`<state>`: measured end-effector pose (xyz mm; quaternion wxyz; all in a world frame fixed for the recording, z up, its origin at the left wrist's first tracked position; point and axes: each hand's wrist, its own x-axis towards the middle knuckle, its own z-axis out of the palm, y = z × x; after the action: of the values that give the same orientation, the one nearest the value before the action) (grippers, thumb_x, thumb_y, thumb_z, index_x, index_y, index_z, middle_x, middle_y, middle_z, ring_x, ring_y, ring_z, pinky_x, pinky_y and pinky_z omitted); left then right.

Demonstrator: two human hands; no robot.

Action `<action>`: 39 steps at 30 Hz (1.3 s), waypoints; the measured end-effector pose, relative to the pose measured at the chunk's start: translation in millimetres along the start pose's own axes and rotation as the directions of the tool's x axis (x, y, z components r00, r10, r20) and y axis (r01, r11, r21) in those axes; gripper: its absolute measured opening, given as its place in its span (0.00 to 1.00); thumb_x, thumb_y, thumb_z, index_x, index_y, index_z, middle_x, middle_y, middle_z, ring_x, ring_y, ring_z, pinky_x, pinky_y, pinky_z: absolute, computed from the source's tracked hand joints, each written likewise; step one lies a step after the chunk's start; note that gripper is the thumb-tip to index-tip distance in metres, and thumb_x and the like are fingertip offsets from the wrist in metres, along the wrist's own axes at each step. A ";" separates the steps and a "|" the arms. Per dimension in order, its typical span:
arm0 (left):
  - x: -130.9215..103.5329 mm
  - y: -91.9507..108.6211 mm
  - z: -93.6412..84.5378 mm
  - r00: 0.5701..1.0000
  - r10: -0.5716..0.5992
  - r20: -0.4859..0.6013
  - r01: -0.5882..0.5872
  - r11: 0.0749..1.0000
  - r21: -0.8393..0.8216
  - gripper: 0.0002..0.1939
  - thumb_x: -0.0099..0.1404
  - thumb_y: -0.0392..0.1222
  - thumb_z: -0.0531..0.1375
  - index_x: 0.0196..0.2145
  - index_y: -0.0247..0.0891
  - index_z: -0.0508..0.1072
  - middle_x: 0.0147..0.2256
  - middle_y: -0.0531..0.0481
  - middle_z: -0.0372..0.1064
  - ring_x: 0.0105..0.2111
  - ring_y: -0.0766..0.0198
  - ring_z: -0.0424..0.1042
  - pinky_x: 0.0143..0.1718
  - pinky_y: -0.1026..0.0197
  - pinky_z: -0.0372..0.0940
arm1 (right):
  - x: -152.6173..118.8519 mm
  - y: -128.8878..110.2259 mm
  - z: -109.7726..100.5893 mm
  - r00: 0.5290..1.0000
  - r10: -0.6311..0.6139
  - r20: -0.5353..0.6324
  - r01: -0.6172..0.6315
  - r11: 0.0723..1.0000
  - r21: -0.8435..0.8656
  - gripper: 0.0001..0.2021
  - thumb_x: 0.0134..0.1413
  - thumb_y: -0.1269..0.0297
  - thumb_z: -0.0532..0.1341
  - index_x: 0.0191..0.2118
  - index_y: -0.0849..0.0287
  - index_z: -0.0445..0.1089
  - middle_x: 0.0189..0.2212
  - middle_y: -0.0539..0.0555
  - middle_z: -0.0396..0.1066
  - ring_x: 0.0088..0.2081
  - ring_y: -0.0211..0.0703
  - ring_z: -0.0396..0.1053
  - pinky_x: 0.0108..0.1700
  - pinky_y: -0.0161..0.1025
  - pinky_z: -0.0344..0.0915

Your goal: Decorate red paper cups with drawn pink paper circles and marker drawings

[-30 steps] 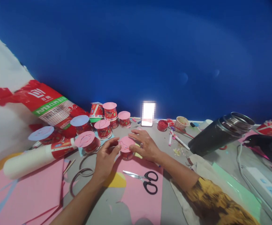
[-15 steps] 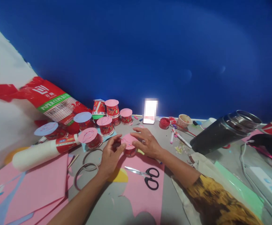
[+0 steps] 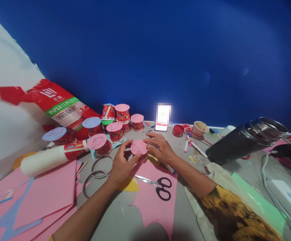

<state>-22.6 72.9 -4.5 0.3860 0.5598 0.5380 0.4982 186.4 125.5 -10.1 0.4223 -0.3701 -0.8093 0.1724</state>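
A short red paper cup [image 3: 143, 158] stands before me, topped by a pink paper disc [image 3: 138, 147] with a drawn outline. Wrapped round its left side is my left hand [image 3: 122, 164], thumb at the front and fingers behind. My right hand [image 3: 161, 147] is at the disc's right edge with its fingers apart; whether the fingertips touch the cup I cannot tell. Just below lie black-handled scissors [image 3: 158, 185], blades parted slightly, on a cut sheet of pink paper [image 3: 153, 207]. A yellow paper piece [image 3: 129, 185] shows beside my left wrist.
Several disc-topped cups, including one with a pink top [image 3: 97, 141], stand at back left by a red cup bag [image 3: 62, 107]. A cup stack [image 3: 45, 160] and tape rings [image 3: 95, 177] lie left. Rightward are markers [image 3: 197, 149], a dark flask [image 3: 235, 142] and a power strip [image 3: 287, 197].
My right hand has drawn back slightly from the top of the disc to its right edge. My left hand still holds the cup. The whole view has shifted a little.
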 end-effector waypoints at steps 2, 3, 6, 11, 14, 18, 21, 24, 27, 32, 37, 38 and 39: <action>0.4 -1.8 -1.5 0.999 -0.021 0.025 0.022 0.999 -0.024 0.31 0.59 0.50 0.70 0.58 0.44 0.68 0.55 0.43 0.72 0.48 0.51 0.77 0.53 0.45 0.71 | 0.1 -0.3 -0.6 1.000 0.003 0.013 -0.003 1.000 -0.014 0.13 0.66 0.62 0.61 0.50 0.52 0.81 0.57 0.61 0.75 0.59 0.54 0.70 0.64 0.60 0.65; 0.3 -2.3 -2.2 0.999 -0.030 0.044 0.032 0.999 -0.035 0.33 0.58 0.49 0.70 0.59 0.44 0.67 0.56 0.42 0.71 0.49 0.51 0.77 0.53 0.45 0.71 | 0.1 -0.5 -1.0 1.000 0.006 0.011 -0.005 1.000 -0.016 0.12 0.66 0.62 0.61 0.50 0.52 0.81 0.57 0.60 0.75 0.59 0.54 0.70 0.63 0.60 0.65; 0.2 -2.3 -4.5 0.998 -0.012 0.054 0.016 0.998 -0.065 0.33 0.58 0.50 0.70 0.59 0.44 0.67 0.58 0.42 0.70 0.51 0.51 0.76 0.54 0.47 0.70 | 0.0 -0.5 -1.7 1.000 0.012 -0.013 -0.013 1.000 -0.006 0.12 0.66 0.62 0.62 0.50 0.52 0.80 0.58 0.61 0.74 0.60 0.54 0.70 0.63 0.59 0.66; 5.7 -1.9 -9.1 0.998 -0.046 -0.041 0.042 0.993 -0.106 0.22 0.63 0.57 0.65 0.48 0.40 0.74 0.43 0.46 0.75 0.43 0.56 0.74 0.47 0.53 0.70 | 0.2 0.8 -0.6 0.998 0.058 -0.032 -0.057 0.998 0.011 0.10 0.66 0.63 0.62 0.47 0.52 0.81 0.55 0.59 0.77 0.58 0.53 0.71 0.63 0.58 0.66; 9.0 -2.7 -10.8 0.994 -0.090 -0.062 0.082 0.990 -0.116 0.22 0.63 0.60 0.64 0.43 0.39 0.74 0.37 0.48 0.73 0.38 0.59 0.73 0.42 0.55 0.70 | 0.7 1.7 -0.2 0.995 0.080 -0.051 -0.079 0.997 0.028 0.10 0.66 0.65 0.61 0.46 0.53 0.81 0.54 0.59 0.78 0.57 0.52 0.72 0.63 0.56 0.67; 5.3 -5.4 -6.9 0.995 -0.099 -0.028 0.095 0.987 -0.130 0.27 0.57 0.55 0.70 0.50 0.42 0.72 0.46 0.47 0.73 0.42 0.58 0.74 0.43 0.53 0.72 | 1.1 3.9 -0.9 0.993 0.088 -0.075 -0.085 0.995 0.042 0.15 0.61 0.71 0.61 0.49 0.53 0.79 0.54 0.58 0.79 0.59 0.51 0.72 0.63 0.56 0.67; -0.7 -8.3 2.1 0.995 -0.099 0.024 0.101 0.989 -0.104 0.38 0.52 0.49 0.74 0.58 0.47 0.67 0.55 0.43 0.70 0.48 0.54 0.74 0.45 0.50 0.73 | 0.7 5.6 -0.2 0.991 0.102 -0.084 -0.097 0.993 0.061 0.19 0.56 0.75 0.59 0.50 0.54 0.79 0.54 0.58 0.79 0.59 0.51 0.72 0.63 0.56 0.67; -3.0 -9.7 12.4 0.997 -0.073 -0.008 0.072 0.995 -0.063 0.41 0.50 0.45 0.74 0.60 0.44 0.66 0.56 0.40 0.70 0.51 0.53 0.73 0.50 0.49 0.72 | -0.1 6.6 2.6 0.993 0.091 -0.079 -0.087 0.995 0.057 0.20 0.55 0.77 0.58 0.50 0.54 0.79 0.54 0.58 0.79 0.59 0.52 0.72 0.64 0.57 0.66; -1.5 -8.0 18.1 0.999 -0.044 -0.027 0.044 0.999 -0.025 0.38 0.52 0.44 0.73 0.59 0.42 0.67 0.54 0.40 0.71 0.51 0.54 0.73 0.52 0.51 0.70 | -0.7 6.4 5.1 0.995 0.070 -0.065 -0.068 0.997 0.034 0.22 0.55 0.77 0.57 0.50 0.53 0.80 0.54 0.57 0.78 0.58 0.52 0.72 0.64 0.58 0.66; 0.4 -1.2 17.0 1.000 -0.026 -0.013 0.027 1.000 0.014 0.32 0.55 0.41 0.70 0.56 0.43 0.68 0.54 0.42 0.72 0.51 0.55 0.73 0.54 0.52 0.68 | 0.6 0.5 2.0 0.999 0.042 -0.026 -0.042 0.999 -0.006 0.18 0.65 0.70 0.56 0.54 0.53 0.79 0.57 0.59 0.76 0.59 0.54 0.70 0.64 0.60 0.65; 0.3 3.8 13.8 0.998 -0.051 0.035 0.052 0.998 -0.018 0.35 0.56 0.38 0.67 0.60 0.43 0.64 0.58 0.41 0.70 0.56 0.53 0.72 0.58 0.51 0.65 | 1.1 -4.1 -1.0 0.998 0.032 0.050 -0.030 0.998 -0.057 0.18 0.71 0.63 0.54 0.58 0.51 0.77 0.61 0.59 0.72 0.62 0.54 0.67 0.65 0.60 0.64; 0.4 4.0 13.5 0.997 -0.059 0.043 0.060 0.998 -0.028 0.36 0.56 0.38 0.67 0.61 0.43 0.63 0.59 0.41 0.69 0.57 0.53 0.72 0.59 0.51 0.65 | 0.8 -4.0 -0.6 0.998 0.034 0.059 -0.030 0.997 -0.068 0.18 0.71 0.63 0.54 0.58 0.52 0.77 0.61 0.59 0.72 0.62 0.54 0.66 0.65 0.61 0.64; 0.5 3.9 13.4 0.997 -0.063 0.050 0.065 0.997 -0.038 0.37 0.56 0.38 0.67 0.62 0.43 0.63 0.59 0.41 0.69 0.57 0.53 0.71 0.60 0.50 0.64 | 0.4 -3.8 -0.2 0.997 0.035 0.065 -0.030 0.997 -0.077 0.18 0.71 0.62 0.54 0.58 0.52 0.77 0.61 0.60 0.72 0.62 0.54 0.66 0.65 0.61 0.64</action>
<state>-8.7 74.2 -3.4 0.4261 0.5464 0.5360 0.4823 184.7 123.2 -7.5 0.3782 -0.3931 -0.8226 0.1604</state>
